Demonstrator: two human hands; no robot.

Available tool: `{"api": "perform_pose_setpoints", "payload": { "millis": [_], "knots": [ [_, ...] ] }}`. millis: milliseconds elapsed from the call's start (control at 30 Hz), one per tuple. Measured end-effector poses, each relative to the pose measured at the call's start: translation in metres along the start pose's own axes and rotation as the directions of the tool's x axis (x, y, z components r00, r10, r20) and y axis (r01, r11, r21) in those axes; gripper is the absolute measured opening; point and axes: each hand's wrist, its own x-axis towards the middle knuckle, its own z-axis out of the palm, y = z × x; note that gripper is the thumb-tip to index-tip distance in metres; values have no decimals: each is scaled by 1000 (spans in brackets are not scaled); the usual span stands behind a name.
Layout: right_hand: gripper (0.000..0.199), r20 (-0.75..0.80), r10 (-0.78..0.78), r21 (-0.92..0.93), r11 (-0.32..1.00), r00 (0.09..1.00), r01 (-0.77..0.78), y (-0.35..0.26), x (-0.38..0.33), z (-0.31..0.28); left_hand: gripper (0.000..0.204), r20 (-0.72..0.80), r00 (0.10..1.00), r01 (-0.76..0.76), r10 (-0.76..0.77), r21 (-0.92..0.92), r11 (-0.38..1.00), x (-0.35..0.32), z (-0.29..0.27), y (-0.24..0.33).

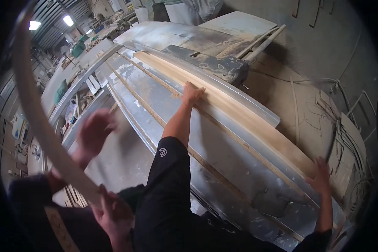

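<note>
A long pale wooden board (239,115) lies lengthwise on a metal-topped machine table (222,157). My left hand (192,92) is on the board's near edge around its middle, fingers bent over the wood. At the board's near right end is my right hand (321,176), slightly blurred, with its fingers stretched out and its palm against the wood. Both of my arms wear short black sleeves.
To the left, a co-worker's hand (113,212) grips a long curved-looking wooden strip (44,117); the other hand (94,130) is raised and blurred. A dusty motor-like block (224,69) sits beyond the metal fence (256,107). Cables (353,147) and scrap wood lie at right.
</note>
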Motion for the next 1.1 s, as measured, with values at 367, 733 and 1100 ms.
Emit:
{"api": "perform_pose_setpoints", "payload": {
  "millis": [367,733,1100],
  "knots": [
    [94,13,-262,281,927,965,248,17,16,41,105,81,995,54,-55,7,998,4,-6,-9],
    [96,-59,-293,289,910,954,297,20,24,59,103,11,1000,6,-5,-31,999,22,4,-21],
    [92,-112,-268,234,929,957,287,-9,31,41,99,12,997,-76,78,-122,990,29,-9,-21]
  ]
}}
